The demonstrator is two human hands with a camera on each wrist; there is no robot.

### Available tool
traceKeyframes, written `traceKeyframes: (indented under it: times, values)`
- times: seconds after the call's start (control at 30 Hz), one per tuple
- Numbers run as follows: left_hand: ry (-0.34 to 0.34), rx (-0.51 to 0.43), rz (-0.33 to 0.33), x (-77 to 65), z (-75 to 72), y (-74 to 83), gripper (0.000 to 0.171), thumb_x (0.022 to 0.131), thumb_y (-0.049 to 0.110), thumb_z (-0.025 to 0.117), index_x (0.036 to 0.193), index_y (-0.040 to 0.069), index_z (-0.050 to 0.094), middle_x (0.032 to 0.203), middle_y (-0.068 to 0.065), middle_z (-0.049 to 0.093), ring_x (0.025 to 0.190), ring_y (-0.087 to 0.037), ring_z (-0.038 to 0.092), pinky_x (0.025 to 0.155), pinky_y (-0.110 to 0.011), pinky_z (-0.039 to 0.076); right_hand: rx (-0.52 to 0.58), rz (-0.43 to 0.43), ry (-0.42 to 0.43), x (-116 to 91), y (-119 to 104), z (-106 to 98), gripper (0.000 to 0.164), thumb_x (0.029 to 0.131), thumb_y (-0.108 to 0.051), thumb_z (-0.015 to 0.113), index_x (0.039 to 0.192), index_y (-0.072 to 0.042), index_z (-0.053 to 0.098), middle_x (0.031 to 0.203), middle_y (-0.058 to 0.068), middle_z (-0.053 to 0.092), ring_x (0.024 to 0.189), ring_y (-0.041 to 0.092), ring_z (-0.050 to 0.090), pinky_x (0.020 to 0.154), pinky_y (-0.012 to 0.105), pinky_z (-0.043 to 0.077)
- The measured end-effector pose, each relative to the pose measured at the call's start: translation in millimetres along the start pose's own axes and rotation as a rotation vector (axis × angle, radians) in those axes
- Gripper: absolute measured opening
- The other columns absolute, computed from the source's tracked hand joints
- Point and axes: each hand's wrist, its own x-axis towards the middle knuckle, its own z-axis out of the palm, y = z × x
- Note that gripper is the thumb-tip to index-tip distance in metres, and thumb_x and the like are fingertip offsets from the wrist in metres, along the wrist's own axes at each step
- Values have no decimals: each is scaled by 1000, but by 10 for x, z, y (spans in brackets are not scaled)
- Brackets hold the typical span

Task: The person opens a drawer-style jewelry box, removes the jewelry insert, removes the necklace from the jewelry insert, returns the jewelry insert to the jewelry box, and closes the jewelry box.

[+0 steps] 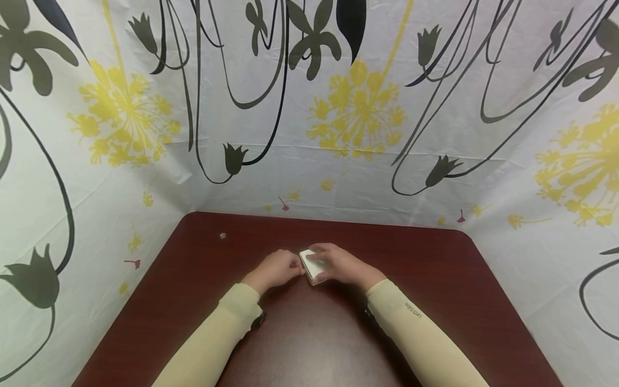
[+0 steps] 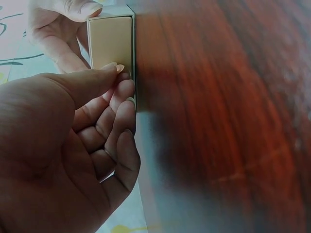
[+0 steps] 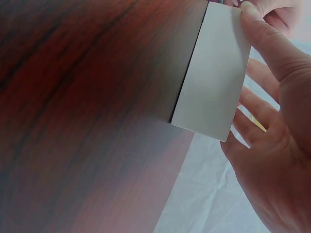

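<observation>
A small white box (image 1: 313,266) with a tan inner drawer lies on the table near the middle of the head view. My right hand (image 1: 342,265) grips it from the right, thumb on the near side and fingers over the far side. The box's long white face (image 3: 214,73) shows in the right wrist view. At its left end, my left hand (image 1: 276,267) has thumb and forefinger pinched together against the tan drawer end (image 2: 111,41), the other fingers curled below. A small pale-orange tip shows at the pinch; whether it is a pull tab or a nail I cannot tell.
The dark red-brown table (image 1: 411,290) has rounded far corners. Near its far left corner lies a tiny clear, shiny object (image 1: 222,235). White cloth with a flower print (image 1: 271,123) hangs around the table's back and sides.
</observation>
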Motion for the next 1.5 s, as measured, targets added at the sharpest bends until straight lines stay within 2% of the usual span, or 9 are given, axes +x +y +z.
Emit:
traceKeyframes:
  times: [0.27, 0.67, 0.93, 1.27, 1.5]
  values:
    - [2, 10, -5, 11, -3, -3, 20, 108, 23, 75, 89, 25, 82, 84, 16, 72, 74, -8, 60, 76, -35, 52, -6, -6, 1, 3, 0, 0, 67, 92, -28, 93, 150, -7, 69, 162, 18, 55, 148, 38, 51, 114, 51, 48]
    - [-6, 4, 4, 25, 1, -1, 18, 108, 25, 74, 91, 24, 81, 86, 15, 72, 77, -9, 62, 78, -36, 52, -9, 1, -5, 3, 18, 12, 66, 94, -30, 92, 151, -8, 68, 163, 16, 54, 150, 37, 50, 114, 51, 48]
    - [-10, 2, 3, 30, 10, -9, 22, 109, 28, 74, 88, 23, 80, 79, 12, 69, 71, -11, 58, 74, -35, 51, -21, -9, -7, 22, 21, 10, 66, 93, -30, 92, 151, -8, 68, 162, 17, 54, 150, 38, 50, 115, 51, 47]
    - [1, -2, 9, 29, 5, 14, 22, 108, 28, 75, 87, 22, 79, 78, 11, 69, 70, -11, 57, 73, -35, 50, -28, 2, -9, 17, 5, -2, 66, 93, -30, 92, 151, -8, 68, 163, 16, 54, 149, 37, 50, 114, 50, 48]
    - [0, 7, 14, 36, 16, 10, 21, 108, 28, 75, 88, 23, 81, 83, 14, 71, 78, -9, 62, 80, -38, 54, -28, -3, -10, 15, 3, 0, 67, 93, -31, 93, 151, -7, 68, 162, 17, 54, 149, 37, 51, 114, 50, 48]
